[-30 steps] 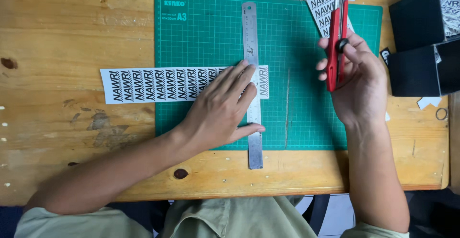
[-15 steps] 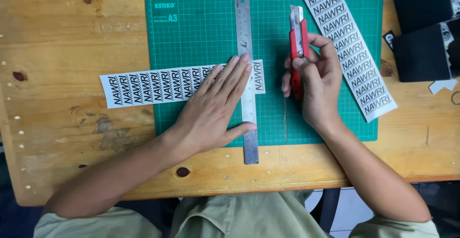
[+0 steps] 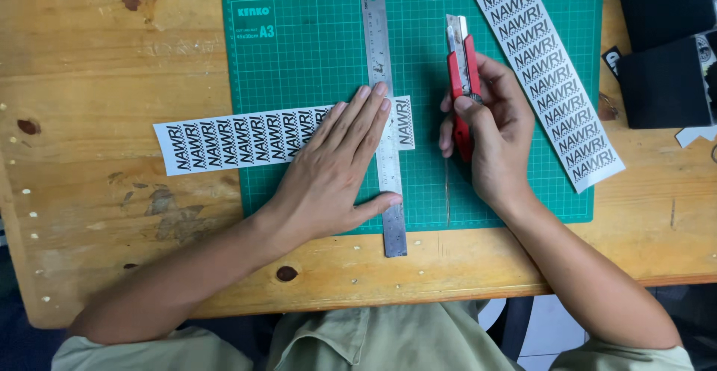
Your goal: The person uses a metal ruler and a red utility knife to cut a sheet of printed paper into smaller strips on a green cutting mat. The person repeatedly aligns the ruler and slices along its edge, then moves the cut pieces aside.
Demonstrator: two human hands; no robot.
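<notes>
The left hand (image 3: pixel 340 169) lies flat, fingers spread, pinning a steel ruler (image 3: pixel 385 117) across a printed paper strip (image 3: pixel 239 139) on the green cutting mat (image 3: pixel 314 50); at three o'clock the right hand (image 3: pixel 489 136) grips a red utility knife (image 3: pixel 463 72), blade apparently out; at one o'clock, another printed strip (image 3: pixel 553 80); beyond, black boxes (image 3: pixel 665 42)

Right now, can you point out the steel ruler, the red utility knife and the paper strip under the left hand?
steel ruler (image 3: pixel 375 35): head view, bare upper part.
red utility knife (image 3: pixel 463 72): head view, red body below the blade.
paper strip (image 3: pixel 224 141): head view, left printed part.
left hand (image 3: pixel 336 173): head view, back of hand.
</notes>
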